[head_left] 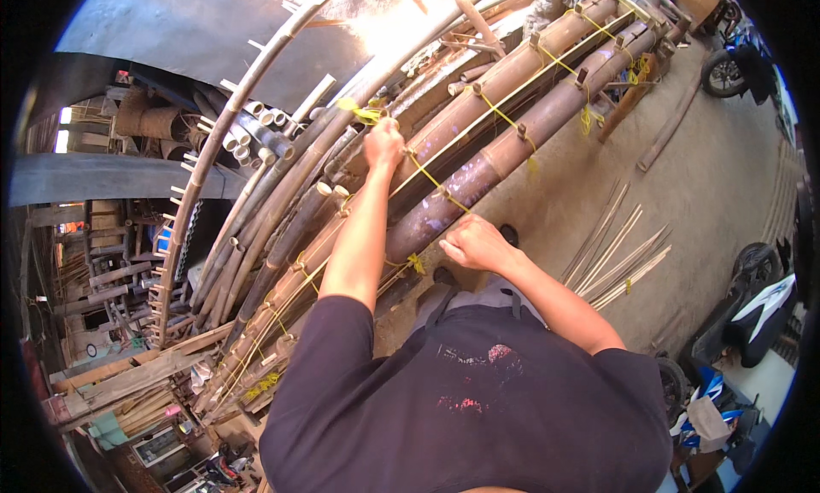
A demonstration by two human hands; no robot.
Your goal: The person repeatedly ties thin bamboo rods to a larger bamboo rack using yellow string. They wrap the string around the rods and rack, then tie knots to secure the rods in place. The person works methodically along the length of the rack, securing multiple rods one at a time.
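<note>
Two thick brown bamboo poles (453,187) lie side by side in front of me, with thin split strips (525,70) running along between them. A yellow plastic cord (433,176) crosses both poles. My left hand (383,145) is closed on this cord at the far pole, and a loose yellow bunch sticks out beyond the fist. At the near pole's edge my right hand (478,242) is clenched where the cord comes down; its fingers hide the cord's end. Short wooden pegs (521,131) stand up from the poles, several with yellow cord tied around them.
More bamboo poles (278,190) are stacked beyond the work, beside a curved pegged pole (224,122). Thin bamboo sticks (619,254) lie on the concrete floor (589,173) to the right. Motorbikes (756,318) stand along the right side. A wooden leg (628,107) supports the poles' far end.
</note>
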